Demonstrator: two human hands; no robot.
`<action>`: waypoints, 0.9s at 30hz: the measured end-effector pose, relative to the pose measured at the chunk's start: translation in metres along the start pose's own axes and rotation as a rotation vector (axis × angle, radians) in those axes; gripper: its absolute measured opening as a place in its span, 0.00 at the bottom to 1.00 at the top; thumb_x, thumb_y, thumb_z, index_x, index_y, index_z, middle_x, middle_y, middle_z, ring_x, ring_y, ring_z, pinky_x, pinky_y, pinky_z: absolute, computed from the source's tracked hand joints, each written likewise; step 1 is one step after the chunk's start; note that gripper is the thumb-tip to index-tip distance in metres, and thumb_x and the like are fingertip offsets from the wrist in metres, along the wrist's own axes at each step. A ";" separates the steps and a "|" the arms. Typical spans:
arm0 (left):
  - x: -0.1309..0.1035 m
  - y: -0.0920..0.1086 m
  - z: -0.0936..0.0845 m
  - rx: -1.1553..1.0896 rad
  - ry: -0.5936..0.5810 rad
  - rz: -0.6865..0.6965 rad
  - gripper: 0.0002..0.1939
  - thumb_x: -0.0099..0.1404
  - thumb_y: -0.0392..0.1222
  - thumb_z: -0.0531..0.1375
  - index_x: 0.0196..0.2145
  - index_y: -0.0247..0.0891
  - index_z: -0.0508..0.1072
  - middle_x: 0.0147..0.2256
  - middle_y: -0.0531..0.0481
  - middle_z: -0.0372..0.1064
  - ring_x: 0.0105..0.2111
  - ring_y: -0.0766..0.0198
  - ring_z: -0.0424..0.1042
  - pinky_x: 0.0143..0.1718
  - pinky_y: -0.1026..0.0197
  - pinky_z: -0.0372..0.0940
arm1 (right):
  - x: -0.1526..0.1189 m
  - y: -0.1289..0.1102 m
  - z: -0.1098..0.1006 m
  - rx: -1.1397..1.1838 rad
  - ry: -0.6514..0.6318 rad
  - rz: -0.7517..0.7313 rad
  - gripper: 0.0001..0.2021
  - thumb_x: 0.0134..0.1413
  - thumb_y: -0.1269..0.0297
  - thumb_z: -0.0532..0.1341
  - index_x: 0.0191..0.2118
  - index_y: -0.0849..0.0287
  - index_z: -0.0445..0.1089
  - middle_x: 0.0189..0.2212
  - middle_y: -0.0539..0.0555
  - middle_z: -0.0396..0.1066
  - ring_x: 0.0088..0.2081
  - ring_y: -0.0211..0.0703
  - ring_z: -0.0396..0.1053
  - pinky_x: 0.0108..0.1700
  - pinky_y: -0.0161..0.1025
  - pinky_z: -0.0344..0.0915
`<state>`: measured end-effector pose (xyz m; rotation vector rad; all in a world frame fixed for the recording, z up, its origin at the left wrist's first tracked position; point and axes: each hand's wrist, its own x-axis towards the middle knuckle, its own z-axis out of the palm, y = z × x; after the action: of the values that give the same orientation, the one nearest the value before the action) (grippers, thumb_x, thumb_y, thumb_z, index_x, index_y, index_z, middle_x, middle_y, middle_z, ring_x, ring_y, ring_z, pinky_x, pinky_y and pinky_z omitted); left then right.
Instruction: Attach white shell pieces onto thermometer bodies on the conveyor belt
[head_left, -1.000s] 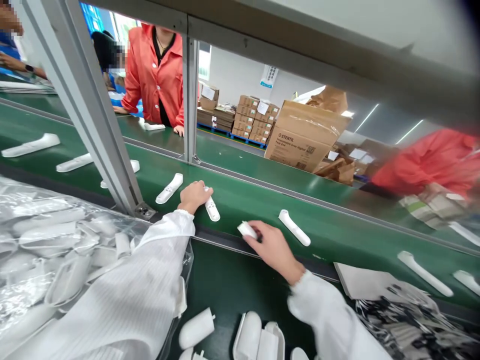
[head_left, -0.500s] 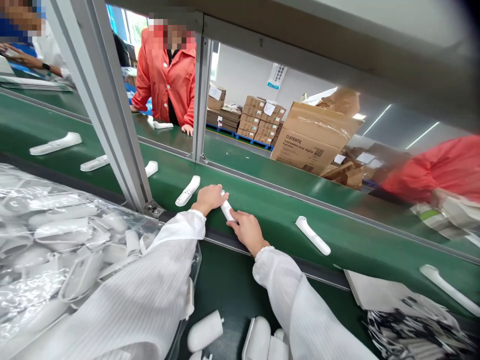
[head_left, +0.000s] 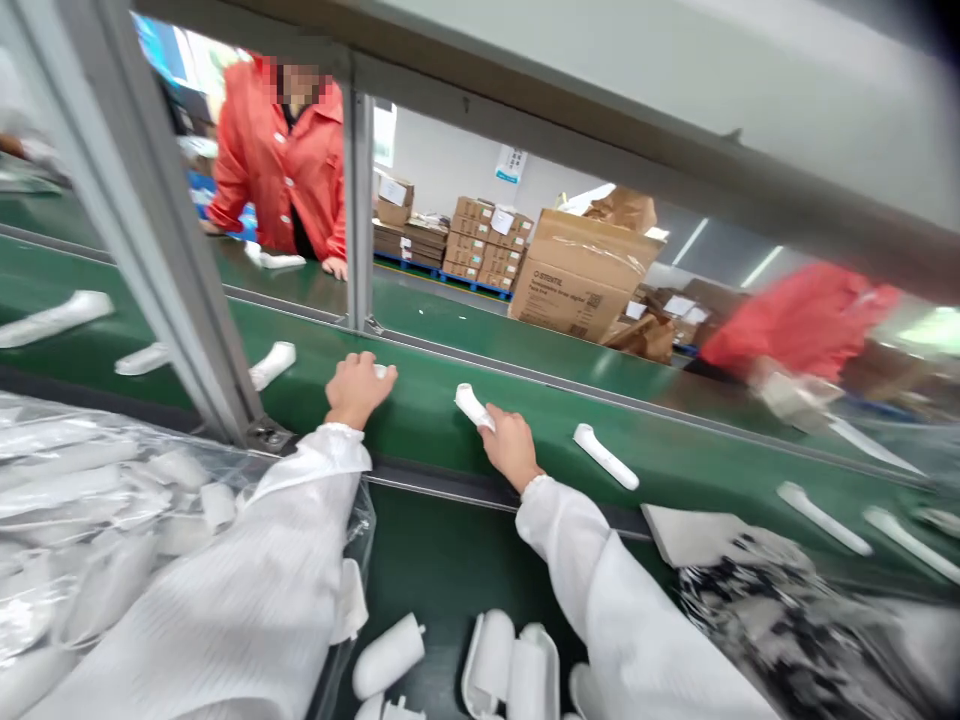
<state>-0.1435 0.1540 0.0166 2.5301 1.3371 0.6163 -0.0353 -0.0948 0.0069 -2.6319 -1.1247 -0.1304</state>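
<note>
My right hand (head_left: pixel 514 448) grips the lower end of a white handheld device (head_left: pixel 472 405) with a bent head, over the green belt. To its left, my left hand (head_left: pixel 356 388) is closed around another white handheld device (head_left: pixel 380 371); only a small white part shows past the fingers, and the rest is hidden. Nearby on the belt, a similar white device (head_left: pixel 606 458) lies to the right of my right hand. Another device (head_left: pixel 273 365) lies left of my left hand, beside the metal post.
A metal post (head_left: pixel 161 230) rises at left. Clear plastic bags of white shells (head_left: pixel 112 510) fill the lower left. White casings (head_left: pixel 390 655) lie in front. Cables (head_left: pixel 765 600) lie at right. Across the belt stands a person in a red jacket (head_left: pixel 281 160); another red sleeve (head_left: pixel 795 320) is farther right.
My hands have moved apart. The left has left the device held by the right and closed over another one to the left. The view has shifted right.
</note>
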 end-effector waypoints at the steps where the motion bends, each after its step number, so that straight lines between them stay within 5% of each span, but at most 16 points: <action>1: 0.003 -0.001 0.001 0.012 -0.063 -0.017 0.26 0.66 0.58 0.52 0.53 0.38 0.69 0.53 0.37 0.66 0.52 0.45 0.66 0.49 0.48 0.66 | -0.005 0.021 -0.007 -0.007 -0.005 0.026 0.20 0.64 0.64 0.58 0.60 0.60 0.66 0.49 0.60 0.75 0.49 0.54 0.69 0.51 0.44 0.63; 3: 0.009 -0.001 0.007 0.033 -0.213 -0.010 0.24 0.65 0.54 0.53 0.52 0.36 0.68 0.52 0.36 0.67 0.48 0.45 0.69 0.47 0.46 0.67 | -0.015 0.059 -0.019 -0.019 -0.018 0.077 0.21 0.64 0.63 0.58 0.61 0.59 0.65 0.51 0.59 0.74 0.51 0.53 0.69 0.53 0.44 0.63; 9: 0.019 0.008 0.012 0.101 -0.288 -0.004 0.27 0.62 0.56 0.54 0.57 0.44 0.65 0.53 0.40 0.67 0.48 0.46 0.69 0.47 0.45 0.67 | -0.059 0.119 -0.048 0.061 -0.059 0.075 0.22 0.64 0.63 0.60 0.62 0.59 0.64 0.57 0.58 0.69 0.58 0.48 0.66 0.59 0.41 0.60; 12: 0.019 0.011 0.008 0.106 -0.321 -0.023 0.31 0.61 0.61 0.53 0.59 0.46 0.64 0.53 0.38 0.67 0.49 0.43 0.69 0.45 0.44 0.68 | -0.109 0.125 -0.084 0.287 -0.078 -0.115 0.17 0.64 0.66 0.58 0.57 0.56 0.70 0.55 0.56 0.70 0.55 0.46 0.68 0.58 0.42 0.62; 15: 0.019 0.013 0.010 0.125 -0.304 -0.043 0.33 0.61 0.63 0.53 0.58 0.45 0.65 0.52 0.38 0.69 0.48 0.41 0.69 0.44 0.43 0.68 | -0.172 0.115 -0.118 0.432 -0.342 -0.317 0.15 0.62 0.68 0.60 0.53 0.52 0.74 0.49 0.53 0.74 0.51 0.44 0.69 0.57 0.43 0.63; 19: 0.015 0.016 0.014 0.090 -0.295 -0.002 0.32 0.61 0.64 0.52 0.57 0.44 0.66 0.50 0.37 0.70 0.48 0.39 0.70 0.42 0.43 0.68 | -0.226 0.099 -0.119 0.298 -0.575 -0.264 0.14 0.55 0.74 0.63 0.45 0.51 0.76 0.44 0.51 0.74 0.46 0.44 0.69 0.57 0.44 0.61; 23: 0.005 0.016 0.014 0.049 -0.280 0.021 0.28 0.63 0.61 0.52 0.54 0.42 0.68 0.48 0.38 0.71 0.47 0.41 0.71 0.44 0.45 0.68 | -0.224 0.098 -0.100 0.254 -0.588 -0.227 0.10 0.53 0.78 0.59 0.35 0.54 0.73 0.36 0.49 0.72 0.40 0.42 0.70 0.52 0.42 0.63; 27: -0.001 0.014 0.017 0.012 -0.242 0.060 0.26 0.64 0.59 0.52 0.52 0.42 0.70 0.47 0.39 0.72 0.47 0.44 0.72 0.45 0.49 0.67 | -0.183 0.095 -0.100 0.311 -0.514 -0.182 0.11 0.59 0.75 0.54 0.41 0.54 0.70 0.34 0.49 0.71 0.32 0.39 0.68 0.35 0.36 0.64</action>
<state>-0.1255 0.1455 0.0067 2.5634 1.1872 0.3001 -0.0909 -0.3136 0.0476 -2.3346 -1.4025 0.6668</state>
